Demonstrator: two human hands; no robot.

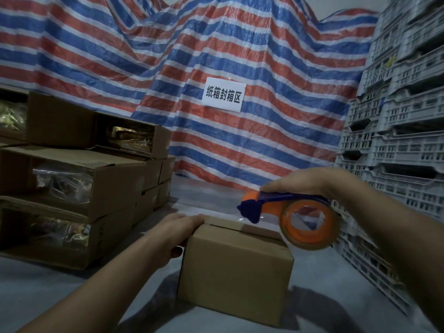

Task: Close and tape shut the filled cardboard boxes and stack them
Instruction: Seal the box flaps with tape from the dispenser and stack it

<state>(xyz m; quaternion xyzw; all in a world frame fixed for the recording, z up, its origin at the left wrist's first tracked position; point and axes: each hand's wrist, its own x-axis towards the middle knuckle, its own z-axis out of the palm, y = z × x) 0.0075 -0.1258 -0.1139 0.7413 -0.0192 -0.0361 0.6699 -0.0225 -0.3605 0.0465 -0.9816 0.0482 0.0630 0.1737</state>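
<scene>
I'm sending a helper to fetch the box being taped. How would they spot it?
On the grey floor before the striped tarp, the cardboard box stands alone. Unlike the open boxes stacked left, its flaps are closed, left hand resting on top.

White sign (224, 94) on striped tarp (264, 56) reads "纸箱封箱区".

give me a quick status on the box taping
Left hand pressing the cardboard box top. Right hand gripping the tape dispenser over the flaps. Seam path unobstructed.
</scene>
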